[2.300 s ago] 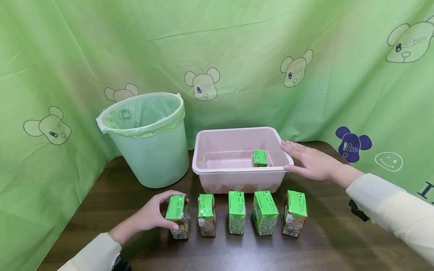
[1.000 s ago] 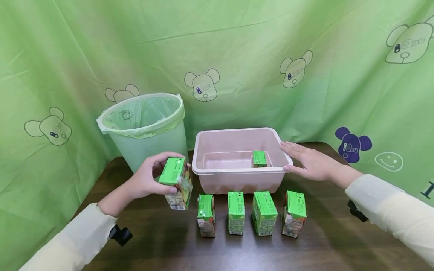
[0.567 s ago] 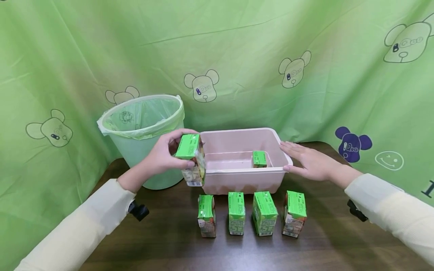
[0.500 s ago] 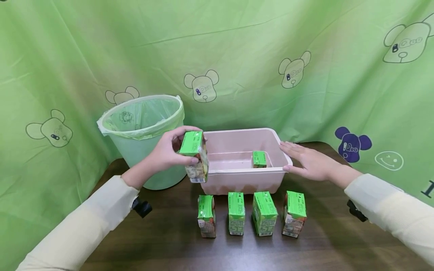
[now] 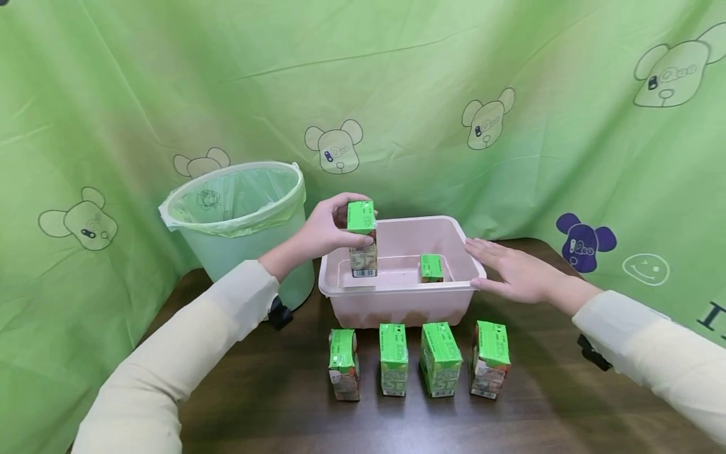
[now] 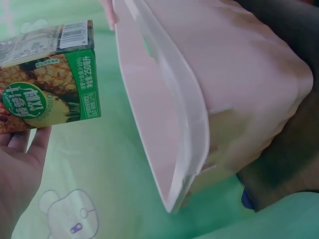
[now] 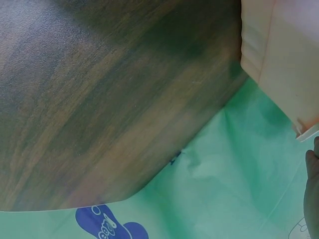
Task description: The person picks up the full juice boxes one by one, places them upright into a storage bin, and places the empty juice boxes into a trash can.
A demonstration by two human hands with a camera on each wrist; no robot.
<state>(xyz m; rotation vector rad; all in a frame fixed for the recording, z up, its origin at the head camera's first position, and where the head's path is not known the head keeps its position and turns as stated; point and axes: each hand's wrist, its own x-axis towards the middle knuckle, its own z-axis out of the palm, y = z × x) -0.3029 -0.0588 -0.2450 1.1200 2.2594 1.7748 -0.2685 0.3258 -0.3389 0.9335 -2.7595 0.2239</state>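
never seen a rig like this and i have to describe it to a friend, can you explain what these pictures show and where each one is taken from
There is no machine here, just a person's two bare hands. The wide view is taken from the head, looking forward and down; the smaller ones come from the left and right wrists. On the dark table are a lined green bin, a pink tub and, nearer the person, a row of four green-topped cartons. Another carton is inside the tub. The left hand holds a pineapple carton above the tub's left part. The right hand touches the tub's right rim.
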